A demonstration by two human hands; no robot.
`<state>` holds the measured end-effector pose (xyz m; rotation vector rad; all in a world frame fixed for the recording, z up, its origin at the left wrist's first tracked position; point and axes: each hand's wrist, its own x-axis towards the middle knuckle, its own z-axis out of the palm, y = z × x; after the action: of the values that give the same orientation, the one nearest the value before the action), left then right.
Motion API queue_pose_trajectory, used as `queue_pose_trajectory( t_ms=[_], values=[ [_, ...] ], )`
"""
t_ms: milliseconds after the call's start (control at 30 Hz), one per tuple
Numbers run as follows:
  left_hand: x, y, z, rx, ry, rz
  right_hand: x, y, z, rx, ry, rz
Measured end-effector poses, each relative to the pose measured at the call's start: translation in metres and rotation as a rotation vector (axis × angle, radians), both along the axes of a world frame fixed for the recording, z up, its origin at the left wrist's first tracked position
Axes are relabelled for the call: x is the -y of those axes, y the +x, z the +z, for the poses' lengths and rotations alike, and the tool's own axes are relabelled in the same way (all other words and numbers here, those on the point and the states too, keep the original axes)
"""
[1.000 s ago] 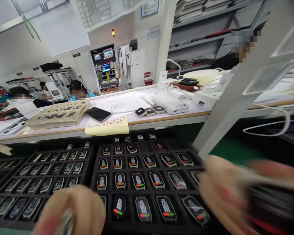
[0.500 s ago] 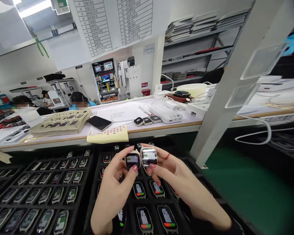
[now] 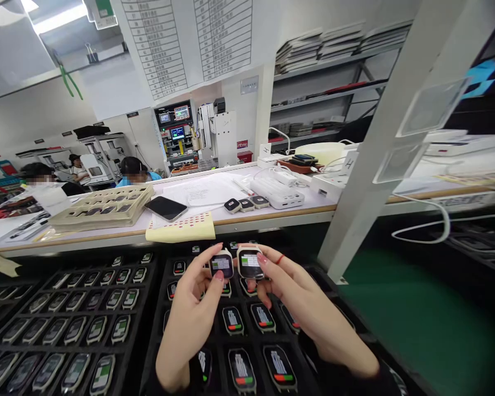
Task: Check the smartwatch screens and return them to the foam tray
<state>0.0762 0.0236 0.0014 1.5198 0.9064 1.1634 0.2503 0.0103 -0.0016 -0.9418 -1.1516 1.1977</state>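
Two lit watch bodies (image 3: 236, 264), one pinched per hand.

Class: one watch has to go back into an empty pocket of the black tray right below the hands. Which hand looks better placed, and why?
Probably the right hand: its watch hangs over the tray rows where pockets seem empty; the left hand covers filled ones.

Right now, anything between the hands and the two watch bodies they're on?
Nothing visible. The left hand already pinches one watch body, the right hand the other, both held above the black tray.
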Motion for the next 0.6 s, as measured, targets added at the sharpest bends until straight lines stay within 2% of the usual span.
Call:
queue_pose_trajectory(
  t_ms=[200, 600],
  values=[
    [-0.0037, 0.0003, -0.0036, 0.004, -0.006, 0.012, -0.0020, -0.0031, -0.0018, -0.108, -0.003, -0.004],
    [-0.0056, 0.0002, -0.0026, 0.016, 0.014, 0.031, -0.0030, -0.0012, -0.0055, -0.133, 0.006, 0.026]
  ],
)
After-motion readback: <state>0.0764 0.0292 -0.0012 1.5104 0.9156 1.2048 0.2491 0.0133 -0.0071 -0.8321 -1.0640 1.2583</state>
